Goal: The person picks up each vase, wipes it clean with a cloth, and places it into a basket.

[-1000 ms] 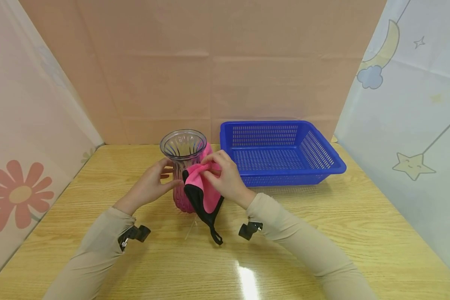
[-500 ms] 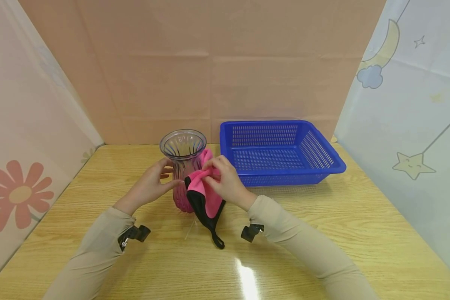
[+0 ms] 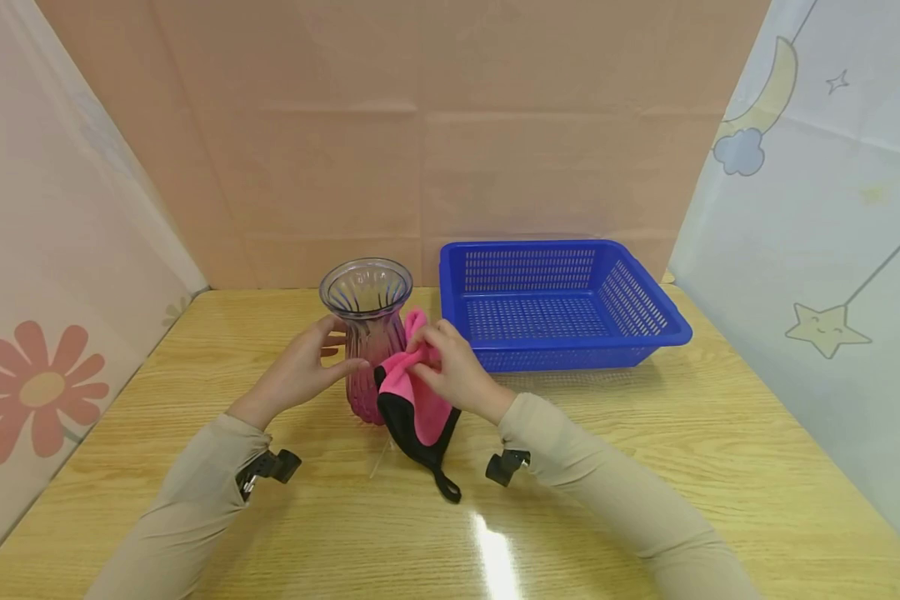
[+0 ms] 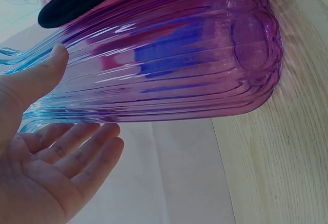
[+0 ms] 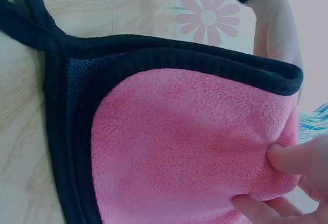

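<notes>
Wooden table (image 3: 330,533) | vase (image 3: 372,335) upright | cloth (image 3: 429,410) pinched outside it | basket (image 3: 562,358) right

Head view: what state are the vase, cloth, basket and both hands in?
Vase: upright on the table, mouth uncovered.
Cloth: gathered, not spread flat, looped corner lowest.
Basket: upright, open-topped.
Left hand: open at the vase's side, contact unclear.
Right hand: pinching the cloth.

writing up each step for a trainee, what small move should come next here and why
Probably ease the pink cloth against the vase with the right hand: that hand pinches the cloth close beside the vase, and the left hand is cupped at the upright vase's side, seemingly placed to steady it.
</notes>
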### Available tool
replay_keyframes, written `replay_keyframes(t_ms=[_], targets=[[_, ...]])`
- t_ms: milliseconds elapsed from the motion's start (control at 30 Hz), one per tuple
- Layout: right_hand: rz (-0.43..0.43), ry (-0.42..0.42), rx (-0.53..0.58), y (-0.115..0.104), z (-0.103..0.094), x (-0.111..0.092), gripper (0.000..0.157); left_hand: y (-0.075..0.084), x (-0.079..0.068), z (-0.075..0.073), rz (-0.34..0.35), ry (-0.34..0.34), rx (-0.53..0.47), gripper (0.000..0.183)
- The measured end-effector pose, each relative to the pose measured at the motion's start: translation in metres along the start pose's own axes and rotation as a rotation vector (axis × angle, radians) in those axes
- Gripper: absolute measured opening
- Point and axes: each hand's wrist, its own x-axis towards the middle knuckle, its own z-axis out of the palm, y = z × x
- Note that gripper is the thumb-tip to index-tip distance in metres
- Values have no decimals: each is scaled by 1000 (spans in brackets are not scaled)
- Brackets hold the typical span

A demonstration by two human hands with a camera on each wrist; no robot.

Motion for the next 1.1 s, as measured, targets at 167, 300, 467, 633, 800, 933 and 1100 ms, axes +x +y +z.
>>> replay_keyframes(t_ms=[167,300,467,633,800,933,1100], targets=[[13,-19,-17,0,0,-2,14,1,-1,0,-12,-4,1,64],[9,-12,-17,-1,0,-2,14,1,-1,0,-13,-3,3,63],[-13,21,-20,-2,0,-2,14,1,-1,0,-12,-1,8,61],[-38,64,7,-3,-1,1,14,1,0,0,1,4,-5,60],[-45,79,31,-6,-2,3,12,0,0,1,9,8,-3,60],[-58,105,39,-8,-3,6,12,0,-1,1,28,14,0,59],[-59,113,71,-12,-6,9,12,2,-2,1,46,19,4,56]])
